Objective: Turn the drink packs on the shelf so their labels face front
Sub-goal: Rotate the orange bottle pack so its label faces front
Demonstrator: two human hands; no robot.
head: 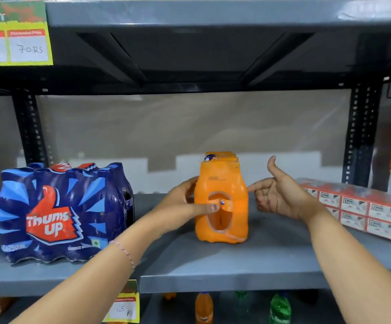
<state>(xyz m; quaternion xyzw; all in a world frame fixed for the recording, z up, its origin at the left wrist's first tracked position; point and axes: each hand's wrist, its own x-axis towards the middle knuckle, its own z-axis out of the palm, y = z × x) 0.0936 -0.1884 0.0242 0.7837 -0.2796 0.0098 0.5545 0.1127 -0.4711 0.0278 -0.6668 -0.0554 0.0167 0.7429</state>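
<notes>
An orange drink pack (222, 181) stands in the middle of the grey shelf (213, 265), its narrow end with the open wrap hole turned toward me. My left hand (185, 204) grips its left side, thumb across the front near the hole. My right hand (281, 195) hovers just right of the pack, fingers loosely curled, thumb up, index tip close to the wrap; whether it touches I cannot tell. A blue Thums Up pack (56, 213) sits at the left, its label facing front.
A shrink-wrapped block of white and orange cartons (362, 206) lies at the right of the shelf. Black slotted uprights (360, 136) frame the bay, with another shelf above. Loose orange and green bottles (279, 309) stand on the shelf below. Price tags hang at the shelf edges.
</notes>
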